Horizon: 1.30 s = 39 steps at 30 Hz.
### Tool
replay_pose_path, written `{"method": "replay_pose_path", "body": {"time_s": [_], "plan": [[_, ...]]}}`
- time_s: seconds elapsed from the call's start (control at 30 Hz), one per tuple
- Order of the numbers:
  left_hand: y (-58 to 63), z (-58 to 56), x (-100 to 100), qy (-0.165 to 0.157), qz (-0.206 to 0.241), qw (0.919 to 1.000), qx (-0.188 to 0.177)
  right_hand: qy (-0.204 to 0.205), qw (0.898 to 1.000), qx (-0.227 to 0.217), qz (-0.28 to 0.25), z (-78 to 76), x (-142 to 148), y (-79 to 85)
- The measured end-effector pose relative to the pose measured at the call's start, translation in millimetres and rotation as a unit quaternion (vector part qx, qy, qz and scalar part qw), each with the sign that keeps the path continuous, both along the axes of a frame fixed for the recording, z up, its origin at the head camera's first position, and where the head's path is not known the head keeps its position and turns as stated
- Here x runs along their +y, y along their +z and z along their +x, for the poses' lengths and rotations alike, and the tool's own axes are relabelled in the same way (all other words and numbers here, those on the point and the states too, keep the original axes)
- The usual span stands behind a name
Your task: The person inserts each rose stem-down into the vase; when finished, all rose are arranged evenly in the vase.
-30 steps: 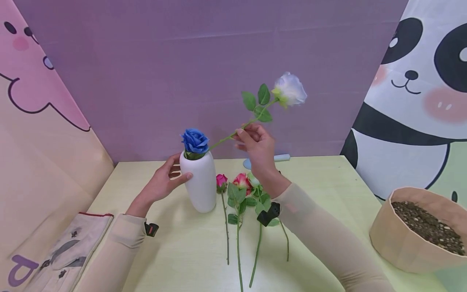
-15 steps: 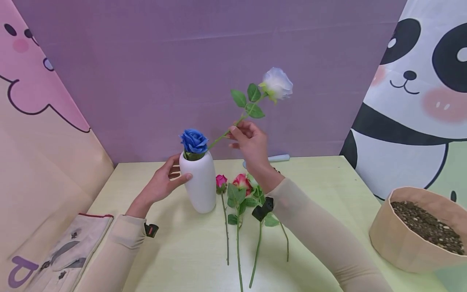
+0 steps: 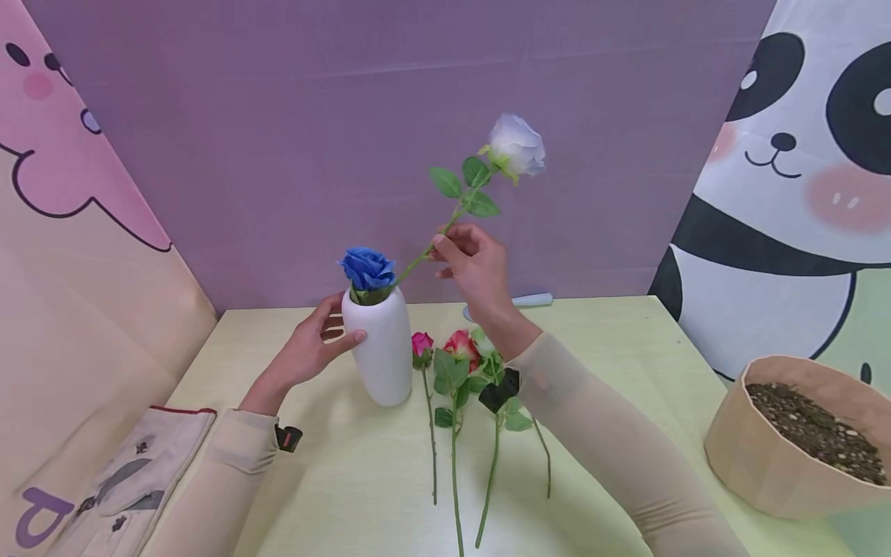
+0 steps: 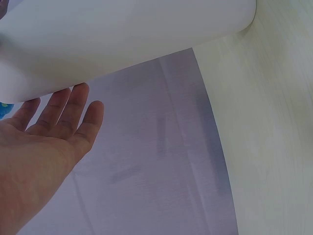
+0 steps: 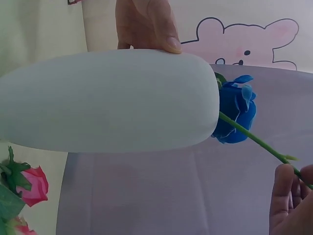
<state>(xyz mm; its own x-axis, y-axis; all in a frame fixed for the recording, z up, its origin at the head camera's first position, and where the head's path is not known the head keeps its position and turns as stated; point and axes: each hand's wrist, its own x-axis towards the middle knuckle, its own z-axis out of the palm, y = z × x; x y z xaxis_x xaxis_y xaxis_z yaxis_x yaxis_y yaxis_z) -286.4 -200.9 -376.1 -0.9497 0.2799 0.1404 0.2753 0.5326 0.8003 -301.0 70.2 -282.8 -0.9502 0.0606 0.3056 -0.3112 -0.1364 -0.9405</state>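
A white ceramic vase stands upright on the table, a blue rose sitting low in its mouth. My left hand steadies the vase near the top, thumb across the front and fingers along the far side. Between thumb and fingertips, my right hand pinches the green stem of a white rose. That stem slants into the vase's mouth beside the blue rose, as the right wrist view shows. The white bloom leans up to the right, above the hand. The stem's lower end is hidden in the vase.
Several more roses lie right of the vase, among them a dark pink one and a red one, stems toward the front. Behind the right wrist is a pale blue-handled tool. A fabric pot of soil stands at right, a folded cloth at left.
My right hand has moved left toward the vase with the white rose, and the stem now stands steeper. The bloom has shifted left and up. The left hand and vase have stayed put.
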Motion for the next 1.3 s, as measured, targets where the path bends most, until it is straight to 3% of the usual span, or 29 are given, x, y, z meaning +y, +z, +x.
{"method": "replay_pose_path", "body": {"time_s": [0.23,0.47,0.63,0.93,1.3], "plan": [[-0.3,-0.5,0,-0.002,0.004,1.0000,0.001,-0.015,0.999,0.027,0.010,-1.6,-2,-1.3],[-1.2,0.0,0,-0.004,0.010,0.9999,0.003,-0.003,1.000,0.031,0.005,-5.3,-10,-7.2],[0.5,1.5,0,-0.005,0.011,0.9999,-0.002,0.005,1.000,0.025,0.013,-7.0,-14,-11.4],[0.8,0.9,1,-0.003,0.013,0.9999,-0.004,0.043,0.995,-0.006,0.088,-4.6,-23,-18.6],[1.6,0.5,1,0.002,0.015,0.9999,-0.007,0.061,0.994,-0.008,0.085,-1.3,-30,-22.0]]}}
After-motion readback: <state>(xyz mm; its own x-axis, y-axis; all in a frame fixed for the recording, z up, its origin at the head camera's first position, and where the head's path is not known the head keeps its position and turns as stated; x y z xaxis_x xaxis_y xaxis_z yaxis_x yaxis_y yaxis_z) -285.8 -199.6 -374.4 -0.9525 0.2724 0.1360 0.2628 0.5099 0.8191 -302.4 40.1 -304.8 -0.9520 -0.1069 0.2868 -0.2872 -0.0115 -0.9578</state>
